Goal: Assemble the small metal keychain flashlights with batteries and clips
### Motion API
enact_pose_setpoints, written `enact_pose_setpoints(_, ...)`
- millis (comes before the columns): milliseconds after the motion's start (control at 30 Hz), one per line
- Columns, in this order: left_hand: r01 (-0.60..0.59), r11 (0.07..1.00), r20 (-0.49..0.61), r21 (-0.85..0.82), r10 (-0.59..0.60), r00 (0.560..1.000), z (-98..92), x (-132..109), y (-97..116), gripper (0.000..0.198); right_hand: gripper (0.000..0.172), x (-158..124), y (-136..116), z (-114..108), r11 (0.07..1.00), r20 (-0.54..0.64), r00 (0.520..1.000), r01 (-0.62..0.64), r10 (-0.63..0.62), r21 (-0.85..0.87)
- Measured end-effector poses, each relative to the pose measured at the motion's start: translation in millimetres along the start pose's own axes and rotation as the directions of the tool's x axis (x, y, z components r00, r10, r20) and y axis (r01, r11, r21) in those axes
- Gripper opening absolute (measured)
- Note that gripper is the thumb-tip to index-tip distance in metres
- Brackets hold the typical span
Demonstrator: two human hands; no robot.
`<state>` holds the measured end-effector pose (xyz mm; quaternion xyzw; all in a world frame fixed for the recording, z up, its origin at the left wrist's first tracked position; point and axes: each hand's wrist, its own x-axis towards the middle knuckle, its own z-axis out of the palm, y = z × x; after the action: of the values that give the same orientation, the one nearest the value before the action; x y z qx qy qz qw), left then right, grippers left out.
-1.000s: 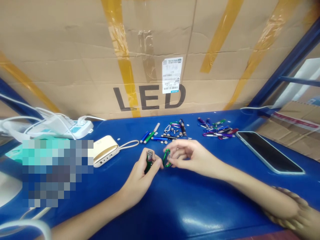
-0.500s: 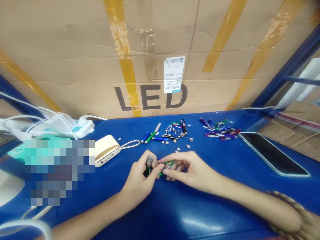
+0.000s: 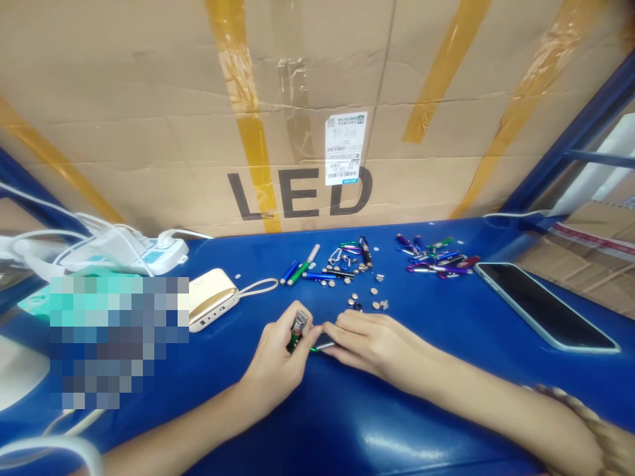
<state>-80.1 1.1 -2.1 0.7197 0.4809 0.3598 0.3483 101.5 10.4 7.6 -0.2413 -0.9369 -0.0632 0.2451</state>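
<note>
My left hand (image 3: 278,360) is closed around a small green flashlight (image 3: 296,330), its silver end pointing up. My right hand (image 3: 370,344) pinches a green carabiner clip (image 3: 321,346) right beside the flashlight, fingers curled down over it so most of the clip is hidden. Both hands rest low on the blue table (image 3: 347,423). Just beyond my fingers lie several small button cells (image 3: 367,301).
Farther back lie loose flashlight bodies and clips (image 3: 337,264) and a pile of finished keychain lights (image 3: 434,261). A phone (image 3: 543,304) lies at right, a gold power bank (image 3: 211,297) and a white power strip (image 3: 149,251) at left. A large cardboard box (image 3: 317,106) walls the back.
Both hands have dropped closer to the table. My right hand brought the green clip against the flashlight and curled over it, uncovering the button cells behind.
</note>
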Motion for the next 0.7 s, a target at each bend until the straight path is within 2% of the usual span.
enact_pose_setpoints(200,0.019,1.000,0.021,-0.001,-0.019,1.000,0.7,-0.9,3.7,0.023,0.037,0.1,-0.4,2.9,0.971,-0.001,0.994,-0.104,0.107,0.215)
enact_pose_setpoints(300,0.018,0.999,0.015,-0.051,-0.017,1.000,0.0,-2.7,6.8,0.025,0.032,1.0,0.1,0.5,0.950,-0.029,0.988,-0.138,0.153,0.281)
enact_pose_setpoints(367,0.023,0.997,0.027,-0.077,-0.021,0.999,-0.3,-4.0,8.8,0.028,0.025,1.2,1.6,-1.6,0.943,-0.124,0.975,-0.138,0.183,0.304)
enact_pose_setpoints(500,0.001,0.999,0.154,-0.034,0.004,0.988,1.9,-5.1,9.3,0.032,0.016,1.9,1.4,-4.1,0.931,-0.334,0.905,-0.151,0.265,0.331)
enact_pose_setpoints(600,-0.035,0.999,0.195,0.012,0.032,0.980,4.5,-3.9,6.7,0.029,0.016,1.9,-1.9,-1.9,0.936,-0.323,0.919,-0.111,0.224,0.334)
enact_pose_setpoints(700,-0.035,0.999,0.204,-0.012,0.037,0.978,5.4,-1.8,4.2,0.028,0.019,0.4,-3.5,1.2,0.939,-0.271,0.943,-0.099,0.194,0.328)
